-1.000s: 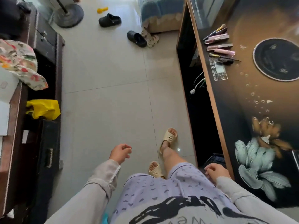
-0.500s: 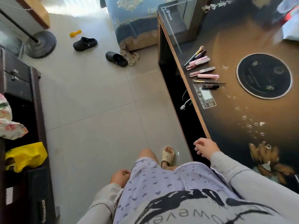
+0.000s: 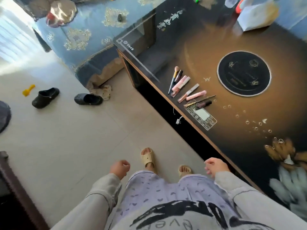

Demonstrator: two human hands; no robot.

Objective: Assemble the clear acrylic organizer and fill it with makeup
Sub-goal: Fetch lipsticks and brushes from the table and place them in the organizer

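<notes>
Several makeup items (image 3: 187,87) lie in a loose row near the left edge of the dark glossy table (image 3: 207,47): pink lip gloss tubes, thin brushes and a dark tube. No acrylic organizer shows in the head view. My left hand (image 3: 120,168) hangs loosely curled above the floor, holding nothing. My right hand (image 3: 214,166) hangs beside the table's front edge, fingers curled, also holding nothing. Both hands are well short of the makeup.
A round black plate (image 3: 244,73) is set into the tabletop, with a printed control panel (image 3: 201,116) by its edge. A white bag (image 3: 255,15) sits at the far end. Black clogs (image 3: 45,97), a yellow toy (image 3: 28,90) and a blue-covered sofa (image 3: 79,35) stand on the tiled floor.
The view has swung right and forward, bringing the makeup and table nearer. My right hand has dropped off the table edge to my side; my left hand has come forward.
</notes>
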